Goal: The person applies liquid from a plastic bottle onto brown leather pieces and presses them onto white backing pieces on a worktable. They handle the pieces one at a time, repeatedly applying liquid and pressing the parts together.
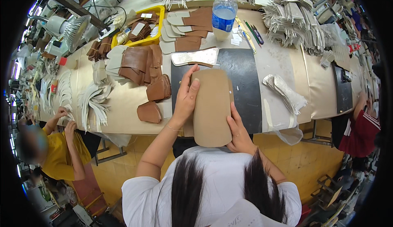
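Between my two hands I hold a stack of tan leather pieces (pixel 212 108), long with rounded corners, tilted up over the table's near edge. My left hand (pixel 187 94) grips its left side, thumb on the front face and fingers behind. My right hand (pixel 238 129) closes on the lower right edge, its fingers partly hidden behind the pieces. Under and beyond them lies a black mat (pixel 245 88). A pale, whitish shaped piece (pixel 194 57) with a brown edge showing beneath rests on the mat's far left part.
Brown leather pieces (pixel 135 61) and a yellow basket (pixel 163 12) stand left. A plastic bottle (pixel 224 14), pens (pixel 254 32) and a ruler (pixel 245 37) lie beyond the mat. White strips (pixel 290 18) pile up at right. Co-workers in yellow (pixel 61 157) and red (pixel 362 135) flank me.
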Demonstrator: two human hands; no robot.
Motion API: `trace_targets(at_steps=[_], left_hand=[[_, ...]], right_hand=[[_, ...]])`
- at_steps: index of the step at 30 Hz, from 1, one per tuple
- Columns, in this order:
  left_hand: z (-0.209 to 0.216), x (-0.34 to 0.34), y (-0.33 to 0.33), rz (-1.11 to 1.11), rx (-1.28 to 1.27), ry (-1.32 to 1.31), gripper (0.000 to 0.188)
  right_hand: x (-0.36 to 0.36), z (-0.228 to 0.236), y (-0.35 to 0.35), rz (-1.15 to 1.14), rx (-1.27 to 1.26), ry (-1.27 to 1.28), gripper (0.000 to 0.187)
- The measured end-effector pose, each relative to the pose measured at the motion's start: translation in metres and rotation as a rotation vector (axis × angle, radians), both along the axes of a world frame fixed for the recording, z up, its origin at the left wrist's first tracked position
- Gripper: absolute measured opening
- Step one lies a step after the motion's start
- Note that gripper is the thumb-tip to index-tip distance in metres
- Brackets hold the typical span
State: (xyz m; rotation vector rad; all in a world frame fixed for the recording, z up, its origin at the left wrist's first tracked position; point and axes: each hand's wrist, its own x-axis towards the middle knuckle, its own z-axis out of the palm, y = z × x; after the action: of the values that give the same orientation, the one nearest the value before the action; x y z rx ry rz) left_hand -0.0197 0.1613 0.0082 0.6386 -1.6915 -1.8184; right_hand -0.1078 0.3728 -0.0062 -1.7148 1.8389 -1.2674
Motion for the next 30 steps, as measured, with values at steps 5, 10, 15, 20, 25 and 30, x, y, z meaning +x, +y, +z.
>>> trace_targets(at_steps=[5,10,15,20,25,30], left_hand=[[0.001,0.002,0.020,0.031,-0.102,-0.030,0.055],[-0.005,-0.004,-0.022,0.031,-0.480,-0.179,0.050],[-0.032,-0.031,-0.082,0.114,-0.888,-0.342,0.046],[-0.035,-0.050,-0.101,-0.125,-0.961,-0.604,0.044],[-0.030,-0.038,-0.088,-0.224,-0.872,-0.666,0.046],[-0.012,-0.062,-0.152,0.136,-0.857,-0.593,0.043]], right_hand=[[-0.014,0.001,0.025,0.074,0.003,0.006,0.104],[-0.053,0.048,0.032,0.131,0.214,0.135,0.090],[-0.100,0.076,0.027,-0.085,0.304,0.339,0.067],[-0.151,0.043,0.031,-0.510,0.281,0.500,0.043],[-0.193,-0.003,0.050,-0.767,0.477,0.520,0.036],[-0.194,-0.009,0.048,-0.788,0.517,0.423,0.037]])
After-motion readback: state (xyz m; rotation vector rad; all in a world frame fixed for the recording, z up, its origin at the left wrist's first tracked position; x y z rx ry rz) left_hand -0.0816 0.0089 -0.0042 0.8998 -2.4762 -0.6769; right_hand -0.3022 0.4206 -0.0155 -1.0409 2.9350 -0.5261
